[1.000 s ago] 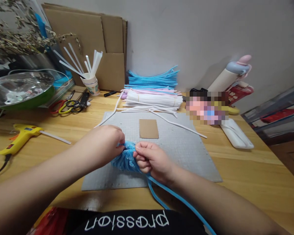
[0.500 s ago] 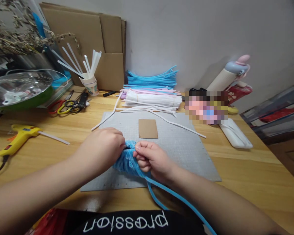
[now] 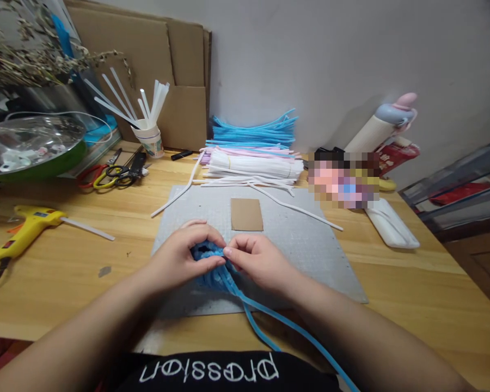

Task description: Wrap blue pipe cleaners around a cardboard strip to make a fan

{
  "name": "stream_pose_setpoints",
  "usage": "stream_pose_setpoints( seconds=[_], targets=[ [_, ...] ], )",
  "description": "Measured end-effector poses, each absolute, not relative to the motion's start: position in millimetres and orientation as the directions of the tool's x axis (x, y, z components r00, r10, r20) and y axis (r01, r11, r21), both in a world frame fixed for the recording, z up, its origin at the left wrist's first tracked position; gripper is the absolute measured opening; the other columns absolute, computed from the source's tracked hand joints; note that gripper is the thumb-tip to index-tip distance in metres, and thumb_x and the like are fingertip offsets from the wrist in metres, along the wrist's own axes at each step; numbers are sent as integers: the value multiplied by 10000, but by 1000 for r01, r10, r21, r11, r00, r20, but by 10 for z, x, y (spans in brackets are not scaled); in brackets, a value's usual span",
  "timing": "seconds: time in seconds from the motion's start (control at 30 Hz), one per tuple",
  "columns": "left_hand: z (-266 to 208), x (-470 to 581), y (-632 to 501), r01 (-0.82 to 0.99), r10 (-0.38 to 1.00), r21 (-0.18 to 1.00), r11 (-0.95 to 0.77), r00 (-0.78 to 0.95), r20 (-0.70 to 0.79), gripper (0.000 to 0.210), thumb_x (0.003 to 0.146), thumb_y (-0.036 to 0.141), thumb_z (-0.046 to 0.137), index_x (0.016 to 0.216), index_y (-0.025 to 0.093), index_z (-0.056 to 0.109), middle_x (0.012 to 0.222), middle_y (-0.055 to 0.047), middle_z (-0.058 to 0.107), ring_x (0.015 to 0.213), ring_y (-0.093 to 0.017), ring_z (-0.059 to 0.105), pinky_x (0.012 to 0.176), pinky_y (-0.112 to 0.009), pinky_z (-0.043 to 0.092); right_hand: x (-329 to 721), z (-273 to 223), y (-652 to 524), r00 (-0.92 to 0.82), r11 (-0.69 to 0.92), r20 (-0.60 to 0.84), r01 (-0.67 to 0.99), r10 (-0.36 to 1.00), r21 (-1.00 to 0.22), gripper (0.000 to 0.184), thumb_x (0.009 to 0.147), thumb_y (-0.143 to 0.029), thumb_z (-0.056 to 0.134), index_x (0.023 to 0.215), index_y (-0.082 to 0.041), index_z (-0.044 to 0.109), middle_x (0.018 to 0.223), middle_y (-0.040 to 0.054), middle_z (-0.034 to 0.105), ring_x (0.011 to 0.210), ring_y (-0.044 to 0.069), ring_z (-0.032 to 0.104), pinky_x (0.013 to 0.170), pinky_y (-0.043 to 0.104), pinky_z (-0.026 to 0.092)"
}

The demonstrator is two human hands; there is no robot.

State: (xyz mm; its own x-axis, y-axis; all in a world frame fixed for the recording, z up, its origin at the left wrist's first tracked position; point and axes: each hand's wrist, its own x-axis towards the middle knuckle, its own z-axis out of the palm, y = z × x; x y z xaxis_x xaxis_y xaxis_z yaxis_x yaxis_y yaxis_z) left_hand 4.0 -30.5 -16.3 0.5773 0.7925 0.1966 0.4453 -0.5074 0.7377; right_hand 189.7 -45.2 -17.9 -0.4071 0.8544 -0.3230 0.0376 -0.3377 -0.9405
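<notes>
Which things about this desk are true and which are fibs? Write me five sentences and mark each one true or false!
1. The left hand and the right hand both touch the blue fuzzy bundle. True.
2. The glue gun is green. False: it is yellow.
3. The small cardboard piece lies on the gray mat. True.
4. White sticks poke up out of the cup. True.
5. The cup stands on the gray mat. False: it stands on the wooden table.
</notes>
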Motion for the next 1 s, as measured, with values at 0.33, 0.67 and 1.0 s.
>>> stream_pose_setpoints(
  seconds=[0.33, 0.67, 1.0],
  targets=[
    [-251, 56, -344, 488, 814, 692, -532, 521, 258, 90, 782, 217, 612, 864, 210, 575, 861, 2, 675, 849, -157, 618, 985, -402, 346, 1843, -156, -487, -338, -250, -221, -46, 915, -967, 228, 768, -328, 570, 617, -167, 511, 509, -69, 381, 475, 61, 303, 471, 215, 244],
    [-98, 55, -358, 482, 744, 601, -638, 586, 320, 157, 760, 162, 626, 892, 232, 577, 822, 54, 665, 779, -122, 589, 883, -340, 365, 1894, -99, -486, -486, -499, -396, -100, 779, -861, 251, 765, -364, 582, 624, -175, 495, 433, -99, 324, 376, 37, 208, 381, 200, 131],
    [-41, 41, -426, 419, 715, 631, -653, 616, 330, 101, 744, 134, 632, 772, 201, 561, 765, 52, 655, 744, -115, 589, 869, -347, 363, 1892, -94, -551, -634, -642, -397, -210, 663, -738, 272, 722, -274, 562, 524, -184, 397, 421, -107, 280, 350, 24, 157, 363, 194, 84]
  ],
)
